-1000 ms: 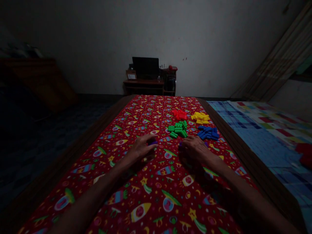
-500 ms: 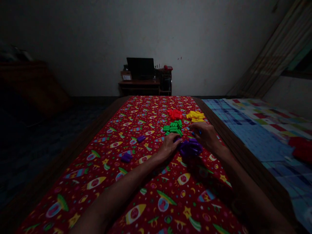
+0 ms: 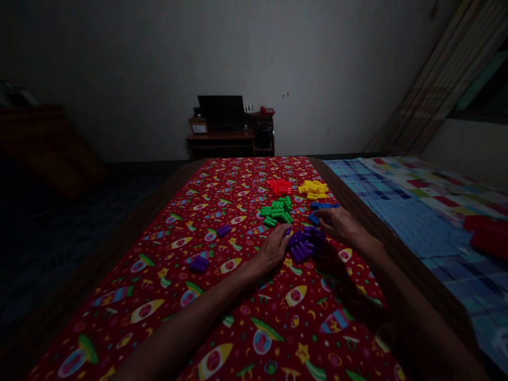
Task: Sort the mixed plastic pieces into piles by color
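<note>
My left hand (image 3: 274,246) rests at the left side of a pile of small purple plastic pieces (image 3: 302,250). Its fingers are closed, with a purple piece (image 3: 288,231) showing at the fingertips. My right hand (image 3: 338,222) is curled just beyond the purple pile, its fingertips over the near side of some blue pieces (image 3: 317,205). Whatever those fingers hold, if anything, is hidden. Green pieces (image 3: 279,211) lie in a heap beyond my left hand. Farther back are a red heap (image 3: 280,187) and a yellow heap (image 3: 314,189).
Two small purple groups lie apart on the left, one farther off (image 3: 223,230) and one nearer (image 3: 199,264). A red rocket-patterned cloth (image 3: 214,354) covers the table. A bed with a blue checked sheet (image 3: 381,211) stands to the right, a desk with a monitor (image 3: 222,112) against the wall.
My right hand has drawn slightly nearer, uncovering more of the blue pieces. My left hand has drawn back from the green heap, and a purple piece now shows at its fingertips. The view has shifted slightly.
</note>
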`<state>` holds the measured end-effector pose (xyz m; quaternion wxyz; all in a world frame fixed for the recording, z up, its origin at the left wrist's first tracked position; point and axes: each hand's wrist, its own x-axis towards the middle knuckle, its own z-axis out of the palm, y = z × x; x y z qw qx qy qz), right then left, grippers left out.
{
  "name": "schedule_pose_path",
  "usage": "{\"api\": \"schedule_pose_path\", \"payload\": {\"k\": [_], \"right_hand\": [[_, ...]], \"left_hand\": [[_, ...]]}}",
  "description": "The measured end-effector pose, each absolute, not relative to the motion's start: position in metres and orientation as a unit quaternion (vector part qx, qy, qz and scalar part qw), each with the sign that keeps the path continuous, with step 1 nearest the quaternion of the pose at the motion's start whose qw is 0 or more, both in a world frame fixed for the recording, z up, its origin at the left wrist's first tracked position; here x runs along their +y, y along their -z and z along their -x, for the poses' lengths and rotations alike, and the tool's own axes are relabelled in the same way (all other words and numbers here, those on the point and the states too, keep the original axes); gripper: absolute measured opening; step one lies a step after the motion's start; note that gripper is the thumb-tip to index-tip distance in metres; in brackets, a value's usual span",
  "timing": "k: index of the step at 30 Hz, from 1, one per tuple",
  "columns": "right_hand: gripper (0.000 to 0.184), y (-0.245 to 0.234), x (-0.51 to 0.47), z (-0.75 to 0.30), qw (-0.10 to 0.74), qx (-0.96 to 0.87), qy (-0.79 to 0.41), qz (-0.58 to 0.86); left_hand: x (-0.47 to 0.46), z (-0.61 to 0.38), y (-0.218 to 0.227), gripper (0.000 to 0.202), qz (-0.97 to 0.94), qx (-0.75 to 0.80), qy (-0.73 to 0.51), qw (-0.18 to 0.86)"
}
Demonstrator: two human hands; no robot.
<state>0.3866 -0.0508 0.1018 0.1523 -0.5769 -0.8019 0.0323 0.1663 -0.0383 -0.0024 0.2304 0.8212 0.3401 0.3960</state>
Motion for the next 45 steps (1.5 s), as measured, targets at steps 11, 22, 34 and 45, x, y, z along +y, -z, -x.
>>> {"api": "schedule_pose_path", "payload": {"k": [11, 22, 34, 45], "right_hand": [[0.041, -0.041, -0.068, -0.39, 0.163, -0.84, -0.116, 0.505], [0.047, -0.053, -0.078, -0.393, 0.255, -0.84, -0.009, 0.478], [0.016, -0.01, -0.133, -0.298, 0.273, -0.916, -0.078, 0.285], [0.014, -0.008, -0.133, -0.289, 0.277, -0.915, -0.127, 0.264]], "left_hand": [[-0.033, -0.182, 0.004, 0.073, -0.892, 0.243, -0.306, 0.229], [-0.043, -0.142, -0.03, 0.045, -0.907, 0.28, -0.282, 0.138], [-0.1, 0.066, -0.001, 0.048, -0.82, 0.525, -0.225, 0.037], [-0.046, 0.026, -0.022, 0.031, -0.78, 0.536, -0.322, 0.032]]}}
